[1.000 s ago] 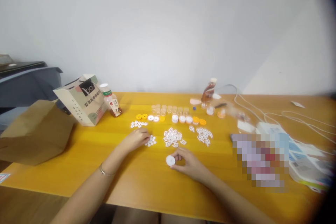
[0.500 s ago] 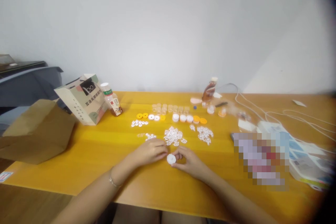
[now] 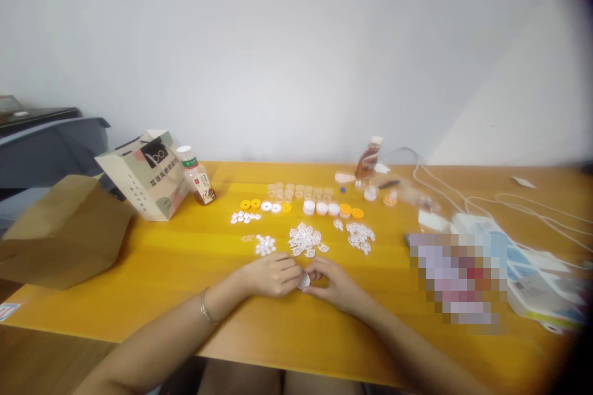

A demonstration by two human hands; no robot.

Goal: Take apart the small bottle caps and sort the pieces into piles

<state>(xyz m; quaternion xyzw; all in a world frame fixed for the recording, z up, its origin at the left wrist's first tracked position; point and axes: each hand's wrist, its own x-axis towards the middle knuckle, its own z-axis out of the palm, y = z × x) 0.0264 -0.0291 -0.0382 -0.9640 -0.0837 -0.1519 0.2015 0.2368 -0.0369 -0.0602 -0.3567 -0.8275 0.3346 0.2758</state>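
Observation:
My right hand pinches a small white round disc-like part by its edge, between thumb and fingers. Over the left side of that part, the fingertips of my left hand are pressed together and partly cover it. Whether they hold a small piece is hidden. Just beyond the hands lie a pile of white openwork pieces and a cluster of small white round pieces. More openwork pieces lie to the right, and small white pieces lie in rows to the left.
Yellow discs, white discs and clear cups stand in rows farther back. At left are a paper bag, a drink bottle and a brown bag. A tea-coloured bottle, cables and a power strip occupy the right.
My left hand has moved right and toward me, from beside the small white pieces onto the round part, now partly covering it. My right hand has stayed nearly in place.

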